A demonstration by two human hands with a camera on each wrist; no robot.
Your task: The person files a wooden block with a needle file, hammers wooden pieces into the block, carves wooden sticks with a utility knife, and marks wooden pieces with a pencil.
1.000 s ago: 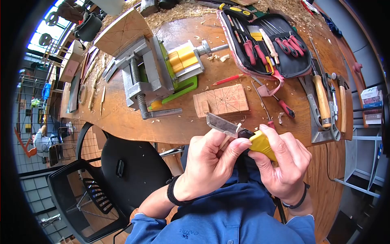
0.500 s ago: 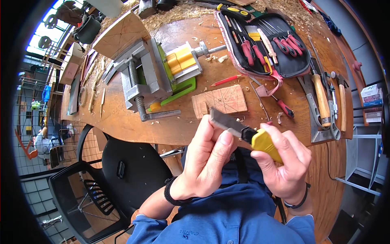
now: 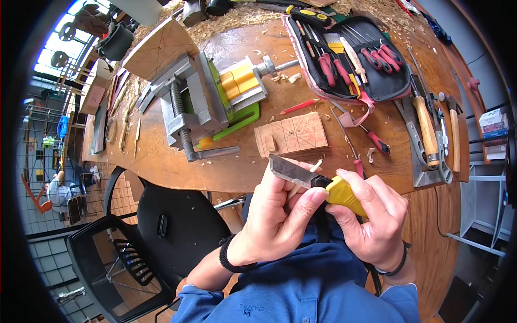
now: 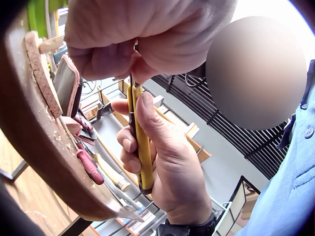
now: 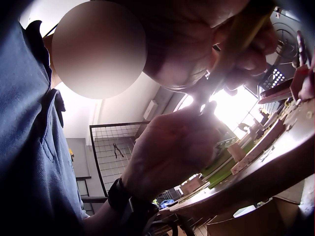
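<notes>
In the head view my right hand (image 3: 371, 212) grips a utility knife (image 3: 345, 196) by its yellow handle. Its wide grey blade (image 3: 291, 171) points left over my left hand (image 3: 272, 218). Between the fingers of that left hand is a thin wooden stick (image 3: 316, 166), partly covered by the blade. The left thumb lies near the blade's base by the handle. From the left wrist, the right hand's fingers wrap the yellow handle (image 4: 142, 147), with the thumb along it. The left hand's fingers hide most of the stick.
A wooden block (image 3: 293, 133) with pencil lines lies ahead, a red pencil (image 3: 300, 106) behind it. A metal vise (image 3: 202, 102) stands left. An unzipped tool case (image 3: 388, 89), a wood-handled tool (image 3: 426, 129) and a hammer (image 3: 455, 129) lie right. A black chair (image 3: 175, 226) stands left.
Half a second ago the blade was raised and tilted toward the block; now it has swung lower and lies across the stick. Both hands keep their hold, and the left fingers have shifted.
</notes>
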